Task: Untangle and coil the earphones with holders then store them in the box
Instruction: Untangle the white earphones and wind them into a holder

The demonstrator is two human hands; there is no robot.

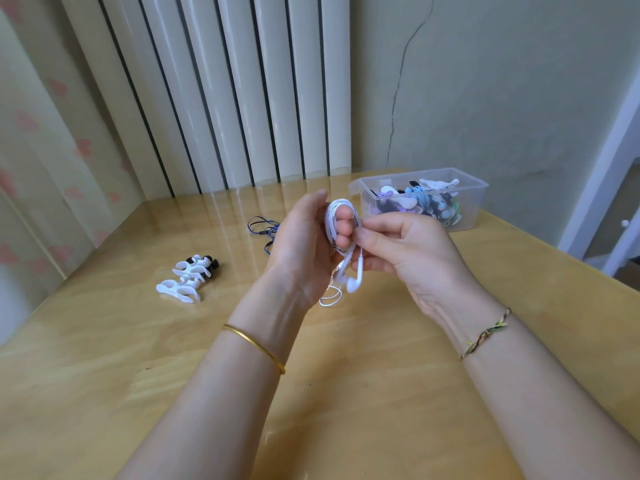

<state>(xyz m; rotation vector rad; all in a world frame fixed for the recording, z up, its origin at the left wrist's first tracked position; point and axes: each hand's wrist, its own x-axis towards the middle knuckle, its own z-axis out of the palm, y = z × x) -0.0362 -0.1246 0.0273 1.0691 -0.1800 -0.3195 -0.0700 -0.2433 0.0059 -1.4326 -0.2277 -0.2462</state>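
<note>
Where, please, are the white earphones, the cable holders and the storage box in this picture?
white earphones (330, 220): head view, on the wound coil's left strands.
cable holders (176, 289): head view, on the front white holder of the pile.
storage box (472, 202): head view, on its clear right-end wall.

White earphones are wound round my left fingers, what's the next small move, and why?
Probably wrap the remaining slack on: the coil sits round your left hand fingers, your right hand pinches it, but the earbuds and a loose loop hang below.
</note>
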